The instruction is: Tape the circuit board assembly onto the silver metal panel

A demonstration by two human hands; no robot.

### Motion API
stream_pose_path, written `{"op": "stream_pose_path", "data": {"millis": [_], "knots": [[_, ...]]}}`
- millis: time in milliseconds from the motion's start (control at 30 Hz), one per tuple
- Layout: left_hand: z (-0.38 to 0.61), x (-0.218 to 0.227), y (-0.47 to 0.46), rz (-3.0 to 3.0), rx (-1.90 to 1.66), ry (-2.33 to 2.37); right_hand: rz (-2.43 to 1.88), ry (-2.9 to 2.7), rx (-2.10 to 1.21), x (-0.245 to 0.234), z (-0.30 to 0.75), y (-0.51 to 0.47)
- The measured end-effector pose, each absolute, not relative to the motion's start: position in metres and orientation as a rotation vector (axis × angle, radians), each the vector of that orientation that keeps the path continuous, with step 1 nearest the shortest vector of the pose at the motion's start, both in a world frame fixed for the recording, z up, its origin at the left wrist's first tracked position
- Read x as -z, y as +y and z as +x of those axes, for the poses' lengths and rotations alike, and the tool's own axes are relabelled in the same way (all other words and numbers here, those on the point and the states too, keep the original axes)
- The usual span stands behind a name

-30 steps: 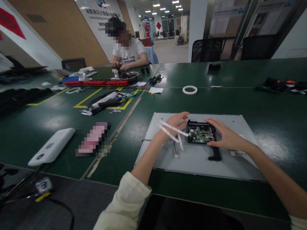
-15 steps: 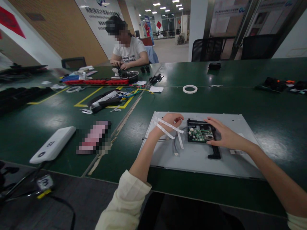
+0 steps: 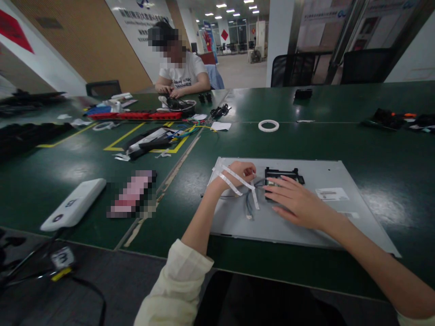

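Observation:
A flat grey panel lies on the table in front of me. On it sits a black bracket with a circuit board, now mostly covered by my right hand. That hand is open, its fingers stretched to the left over the board; whether they touch it I cannot tell. My left hand is left of the bracket with curled fingers, and what they pinch, if anything, is hidden. White tape strips cross its back and wrist, and another strip hangs below its fingers. Thin grey cables run beside it.
A roll of white tape lies beyond the panel. Left of me are a white power bank and a blurred-out pink phone-like object. Red strips and wires lie farther off, where another person sits working.
My right hand has moved left from the bracket's right side to over the board, fingers stretching out. The black arm below the bracket no longer shows. My left hand has barely shifted.

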State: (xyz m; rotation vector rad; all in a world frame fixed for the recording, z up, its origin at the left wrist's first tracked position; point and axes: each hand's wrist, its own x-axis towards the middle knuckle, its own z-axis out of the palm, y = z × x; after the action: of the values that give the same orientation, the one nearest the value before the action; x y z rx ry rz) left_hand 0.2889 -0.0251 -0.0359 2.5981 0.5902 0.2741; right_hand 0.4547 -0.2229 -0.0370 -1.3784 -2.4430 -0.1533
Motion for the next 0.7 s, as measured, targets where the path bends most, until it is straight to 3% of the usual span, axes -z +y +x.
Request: {"op": "stream_pose_path", "data": {"millis": [333,700], "knots": [[0.289,0.033,-0.026,2.571,-0.199,0.519,-1.360,-2.546,0.242,0.044,0.425,-0.209],[0.289,0.038,-0.026,2.499,-0.205,0.520,-1.347,-2.531,0.108,0.048,0.424,-0.212]]}}
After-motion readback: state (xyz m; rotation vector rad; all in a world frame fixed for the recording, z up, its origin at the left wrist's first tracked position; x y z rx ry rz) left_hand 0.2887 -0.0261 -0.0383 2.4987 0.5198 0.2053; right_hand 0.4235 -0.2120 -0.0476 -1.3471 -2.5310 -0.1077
